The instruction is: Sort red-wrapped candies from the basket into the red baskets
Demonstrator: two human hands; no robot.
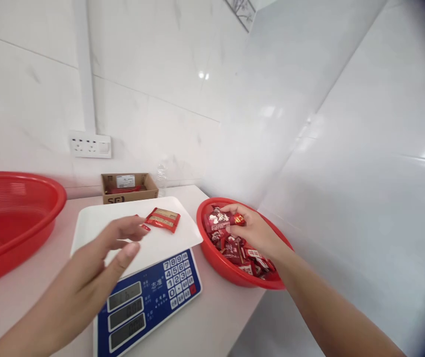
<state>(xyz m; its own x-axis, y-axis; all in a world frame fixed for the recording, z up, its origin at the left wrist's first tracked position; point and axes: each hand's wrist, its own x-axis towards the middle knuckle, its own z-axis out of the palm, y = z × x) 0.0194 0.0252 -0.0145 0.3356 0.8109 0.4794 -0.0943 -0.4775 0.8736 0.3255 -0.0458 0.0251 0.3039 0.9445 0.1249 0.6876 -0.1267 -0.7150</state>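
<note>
My left hand (pixel 108 258) hovers over the white pan (pixel 100 215) of a digital scale, its fingers apart and nothing held between them. On the pan lies a red and gold packet (pixel 163 219), with a smaller red piece (pixel 145 227) partly hidden behind my fingertips. The scale's blue panel (pixel 156 297) has a keypad and three displays. Over at the right, my right hand (pixel 251 230) reaches into a red plastic basket (pixel 207 255) and pinches a dark red candy packet (pixel 217 220). Several similar red packets (pixel 234 250) fill the basket beneath it.
A larger red basin (pixel 44 208) stands at the left. Behind the scale are an open cardboard box (pixel 130 197) and a clear plastic bottle (pixel 161 178). A socket panel (pixel 90 145) is on the tiled wall; the table's right edge runs below the basket.
</note>
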